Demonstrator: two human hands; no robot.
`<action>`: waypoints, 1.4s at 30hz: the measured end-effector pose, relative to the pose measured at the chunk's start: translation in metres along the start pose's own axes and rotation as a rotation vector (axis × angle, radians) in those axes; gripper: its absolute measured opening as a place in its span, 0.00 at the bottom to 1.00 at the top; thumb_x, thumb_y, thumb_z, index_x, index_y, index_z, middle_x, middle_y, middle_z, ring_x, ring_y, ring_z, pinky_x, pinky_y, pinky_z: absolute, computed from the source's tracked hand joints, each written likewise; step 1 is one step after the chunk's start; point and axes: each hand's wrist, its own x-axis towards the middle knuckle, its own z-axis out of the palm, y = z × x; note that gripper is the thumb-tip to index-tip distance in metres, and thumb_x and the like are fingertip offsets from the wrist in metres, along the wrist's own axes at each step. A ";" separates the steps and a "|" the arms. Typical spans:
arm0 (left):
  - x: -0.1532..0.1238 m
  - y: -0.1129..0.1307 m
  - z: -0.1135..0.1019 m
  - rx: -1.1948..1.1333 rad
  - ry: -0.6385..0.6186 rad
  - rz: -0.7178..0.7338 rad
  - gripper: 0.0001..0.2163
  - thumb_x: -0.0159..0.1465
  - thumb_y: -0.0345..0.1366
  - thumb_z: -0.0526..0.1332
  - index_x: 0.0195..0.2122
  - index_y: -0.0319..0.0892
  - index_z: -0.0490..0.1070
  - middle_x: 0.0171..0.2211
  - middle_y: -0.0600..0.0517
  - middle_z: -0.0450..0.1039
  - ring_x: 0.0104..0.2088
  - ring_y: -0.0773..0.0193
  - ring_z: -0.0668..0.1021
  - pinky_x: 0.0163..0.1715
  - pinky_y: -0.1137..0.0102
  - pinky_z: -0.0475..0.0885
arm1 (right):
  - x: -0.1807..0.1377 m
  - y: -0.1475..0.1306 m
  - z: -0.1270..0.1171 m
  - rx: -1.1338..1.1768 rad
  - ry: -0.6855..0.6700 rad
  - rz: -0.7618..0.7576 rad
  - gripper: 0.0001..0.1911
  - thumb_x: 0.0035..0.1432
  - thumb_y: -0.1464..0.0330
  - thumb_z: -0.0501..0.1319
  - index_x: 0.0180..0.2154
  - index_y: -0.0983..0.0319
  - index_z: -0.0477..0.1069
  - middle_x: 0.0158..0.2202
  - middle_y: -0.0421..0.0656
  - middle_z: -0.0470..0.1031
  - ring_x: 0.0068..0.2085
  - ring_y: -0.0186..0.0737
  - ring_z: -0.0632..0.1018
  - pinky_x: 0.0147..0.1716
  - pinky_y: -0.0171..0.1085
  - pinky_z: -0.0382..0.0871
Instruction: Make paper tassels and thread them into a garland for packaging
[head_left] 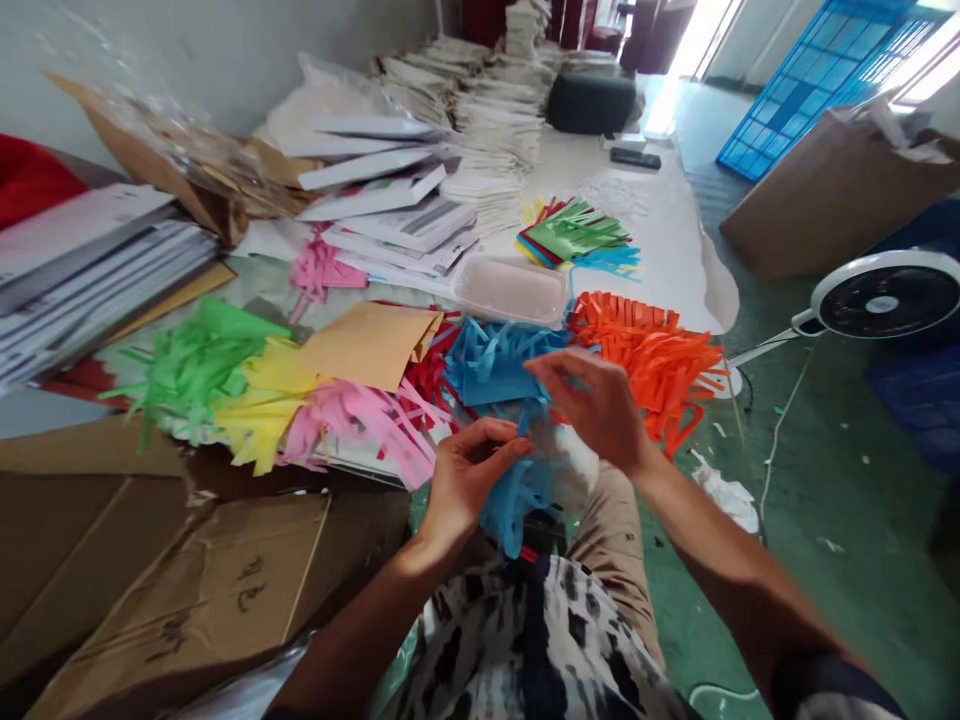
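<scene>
My left hand is closed in a pinch on a blue fringed paper piece that hangs down over my lap. My right hand is just right of it, fingers curled and touching the same blue paper near its top. Behind my hands lies a pile of blue fringed paper on the table edge. An orange fringed pile sits to its right, and pink, yellow and green piles to its left.
A tan envelope lies over the piles, behind a clear plastic tray. More coloured fringes and stacked paper lie farther back. Flat cardboard lies at left. A floor fan and cardboard box stand right.
</scene>
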 end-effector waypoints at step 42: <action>-0.045 0.019 0.020 0.107 -0.112 0.210 0.04 0.63 0.36 0.74 0.37 0.43 0.84 0.33 0.52 0.83 0.34 0.66 0.83 0.37 0.74 0.79 | -0.086 -0.042 -0.025 0.183 0.028 0.127 0.02 0.65 0.65 0.70 0.37 0.55 0.82 0.34 0.37 0.82 0.33 0.36 0.76 0.35 0.38 0.68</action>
